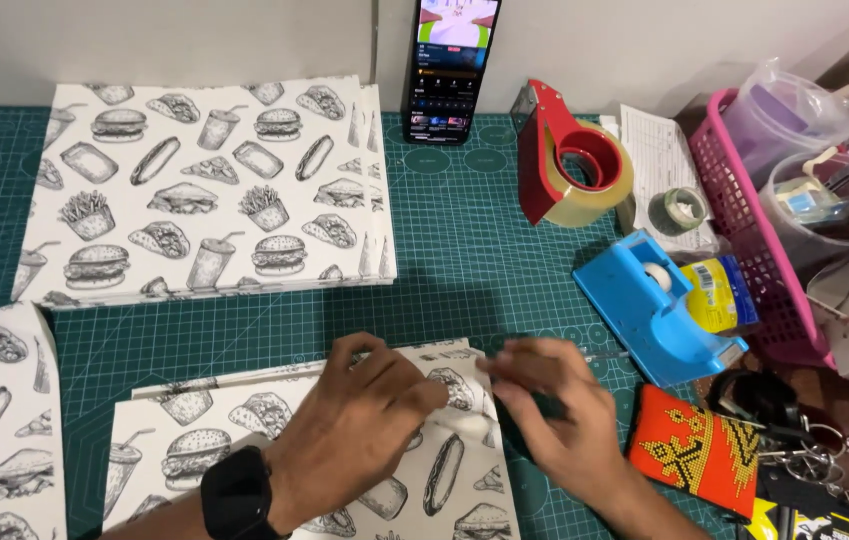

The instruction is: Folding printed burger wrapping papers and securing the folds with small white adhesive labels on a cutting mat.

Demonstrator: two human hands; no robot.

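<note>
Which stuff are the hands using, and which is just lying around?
In use: left hand, right hand, food-print paper sheet.

Lying about: stack of printed sheets, phone, red tape dispenser, blue tape dispenser, pink basket, beaded pouch.

wall (194, 40) — plain, pale grey | surface — green gridded cutting mat (464, 260) | light — soft, even

- Even, bright light is cast from above; soft shadows are thrown under the hands.
- The right hand (554, 410) is blurred.
- Glare is seen on the phone screen (456, 30).
</note>
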